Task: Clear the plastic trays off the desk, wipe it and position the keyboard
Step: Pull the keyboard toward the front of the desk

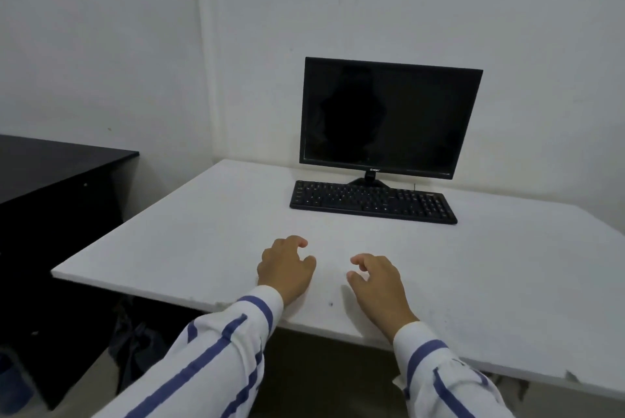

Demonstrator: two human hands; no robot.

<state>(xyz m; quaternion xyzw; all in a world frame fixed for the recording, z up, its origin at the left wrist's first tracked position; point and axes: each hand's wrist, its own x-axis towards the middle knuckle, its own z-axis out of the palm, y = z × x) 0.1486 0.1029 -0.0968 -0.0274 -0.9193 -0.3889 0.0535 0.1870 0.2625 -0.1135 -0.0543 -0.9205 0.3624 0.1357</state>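
Note:
A black keyboard (372, 201) lies on the white desk (189, 231), directly in front of the monitor's stand. My left hand (285, 267) and my right hand (378, 285) hover side by side over the desk's near edge, well short of the keyboard. Both have loosely curled fingers and hold nothing. No plastic tray and no cloth show in this view.
A black monitor (389, 118) with a dark screen stands at the back of the desk against the white wall. A dark cabinet (50, 187) stands to the left, lower than the desk. Dark bags (135, 346) lie on the floor under the desk's left corner.

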